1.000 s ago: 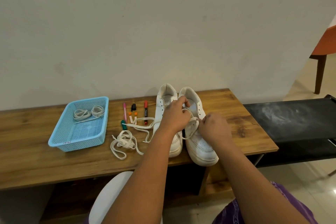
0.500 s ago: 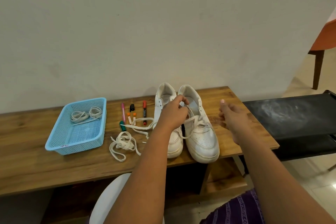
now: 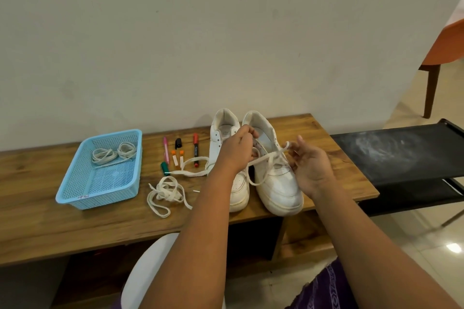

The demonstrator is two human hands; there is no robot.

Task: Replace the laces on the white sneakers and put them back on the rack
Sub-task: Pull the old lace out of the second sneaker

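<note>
Step in hand, by my judgement: drawing the lace through the right shoe on the bench; best pulled evenly, with the shoe steadied so the eyelets stay aligned. Left hand curls over the shoe's tongue, apparently pinching lace there; right hand, just right of the shoe, pinches the lace end, its other fingers loosely spread.
</note>
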